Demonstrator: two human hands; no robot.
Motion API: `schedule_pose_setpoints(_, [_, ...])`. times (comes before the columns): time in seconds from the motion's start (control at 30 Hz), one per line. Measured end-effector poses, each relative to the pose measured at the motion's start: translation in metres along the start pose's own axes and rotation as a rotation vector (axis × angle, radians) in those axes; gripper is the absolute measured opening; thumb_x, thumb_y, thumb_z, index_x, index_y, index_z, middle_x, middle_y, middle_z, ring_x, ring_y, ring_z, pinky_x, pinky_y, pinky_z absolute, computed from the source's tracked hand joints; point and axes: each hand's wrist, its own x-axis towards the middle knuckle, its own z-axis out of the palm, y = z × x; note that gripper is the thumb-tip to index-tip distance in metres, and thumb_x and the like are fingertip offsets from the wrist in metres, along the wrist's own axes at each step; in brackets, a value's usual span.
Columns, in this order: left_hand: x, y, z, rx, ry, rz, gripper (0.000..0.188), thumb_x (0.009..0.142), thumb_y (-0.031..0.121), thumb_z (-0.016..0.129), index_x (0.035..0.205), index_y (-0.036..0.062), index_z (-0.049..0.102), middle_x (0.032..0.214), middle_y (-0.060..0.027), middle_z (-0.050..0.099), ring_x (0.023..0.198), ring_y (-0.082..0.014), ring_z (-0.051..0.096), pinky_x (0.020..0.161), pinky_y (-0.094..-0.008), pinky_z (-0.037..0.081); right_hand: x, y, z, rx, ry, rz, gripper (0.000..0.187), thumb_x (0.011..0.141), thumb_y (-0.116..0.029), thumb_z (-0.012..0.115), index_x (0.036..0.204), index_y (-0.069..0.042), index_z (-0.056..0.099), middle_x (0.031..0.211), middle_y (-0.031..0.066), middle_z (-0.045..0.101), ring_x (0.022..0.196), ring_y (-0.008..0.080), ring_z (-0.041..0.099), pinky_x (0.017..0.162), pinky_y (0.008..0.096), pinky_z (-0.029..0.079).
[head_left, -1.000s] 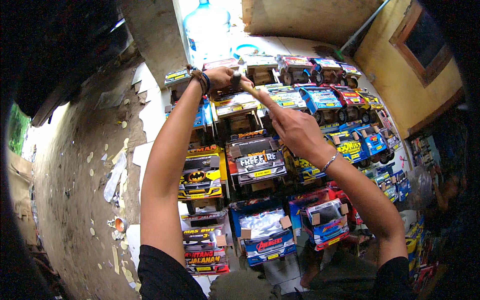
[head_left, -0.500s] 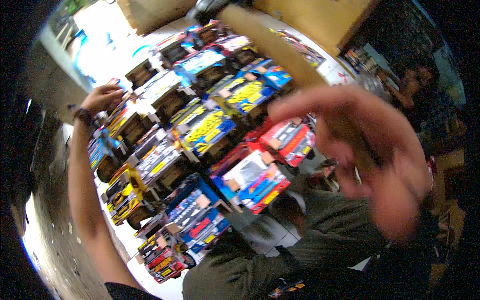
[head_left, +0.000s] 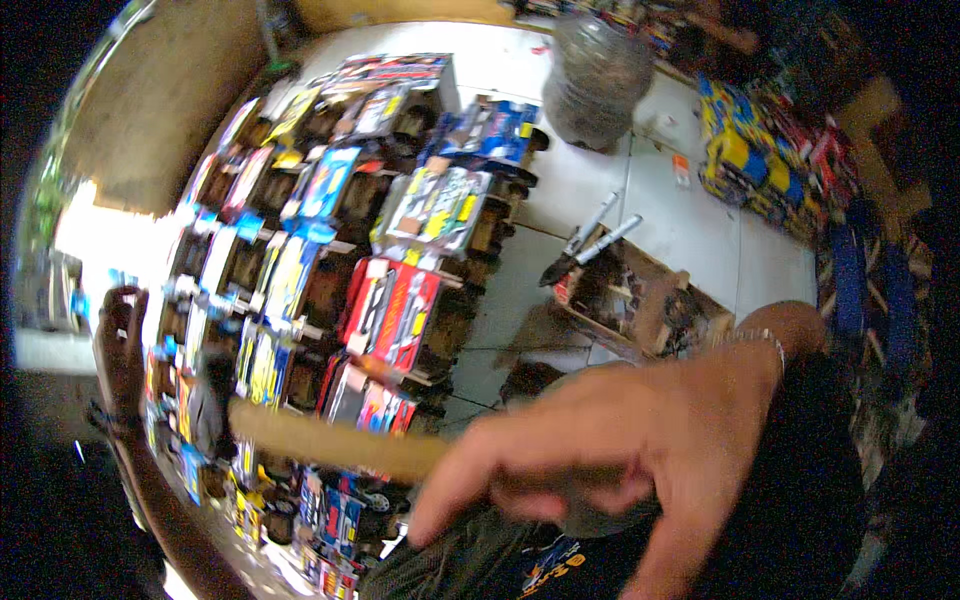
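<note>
White floor tiles [head_left: 690, 230] carry an open cardboard box [head_left: 640, 300], a pair of shears [head_left: 585, 240] just beside it and a large clear water jug [head_left: 600, 75] farther off. Rows of boxed toy cars [head_left: 330, 260] fill the left part of the view. The right hand [head_left: 620, 450] is close to the camera and blurred, fingers spread, with a thin wooden stick [head_left: 330, 445] at its fingertips; whether it pinches the stick cannot be told. The left hand [head_left: 122, 330] touches the far edge of the toy rows, its grip unclear. The stick seems light and stiff, best held near one end; the packages seem light, with thin card that dents easily.
</note>
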Motion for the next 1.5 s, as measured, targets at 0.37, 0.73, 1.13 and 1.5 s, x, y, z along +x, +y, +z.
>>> schedule_pose_setpoints(0.37, [-0.001,0.243,0.085,-0.010,-0.645,0.303,0.019,0.086,0.002,0.068,0.104,0.0026,0.070,0.088,-0.0050,0.072,0.074,-0.0117,0.065,0.066,-0.0269,0.052,-0.270,0.055,0.001,-0.774,0.994,1.250,0.053,0.092,-0.031,0.066,0.140,-0.014,0.049,0.097,0.0233,0.067,0.086,0.0417,0.065,0.077,0.0473,0.049])
schedule_pose_setpoints(0.73, [0.013,0.323,0.129,-0.105,-0.982,0.402,0.035,0.084,0.011,0.073,0.117,0.0059,0.065,0.104,-0.0113,0.069,0.080,-0.0239,0.067,0.067,-0.0343,0.053,-0.326,0.190,0.074,-0.997,1.285,0.968,0.027,0.093,-0.032,0.065,0.103,-0.008,0.069,0.081,0.0112,0.068,0.073,0.0288,0.065,0.067,0.0421,0.051])
schedule_pose_setpoints(1.13, [-0.019,0.279,0.079,-0.264,-0.967,0.520,0.036,0.093,0.034,0.066,0.118,0.0087,0.062,0.093,-0.0165,0.069,0.083,-0.0319,0.070,0.072,-0.0419,0.056,-0.250,0.486,0.156,-0.783,0.770,1.162,0.112,0.071,-0.071,0.070,0.140,0.011,0.038,0.128,0.0312,0.058,0.117,0.0442,0.058,0.101,0.0512,0.046])
schedule_pose_setpoints(1.5, [-0.083,0.202,0.029,-0.346,-0.751,0.514,0.037,0.091,0.031,0.068,0.118,0.0062,0.062,0.108,-0.0207,0.066,0.099,-0.0388,0.064,0.086,-0.0456,0.053,-0.256,0.447,0.144,-0.509,0.681,1.169,0.037,0.098,-0.035,0.054,0.119,-0.005,0.059,0.095,0.0145,0.065,0.075,0.0261,0.061,0.078,0.0413,0.053])
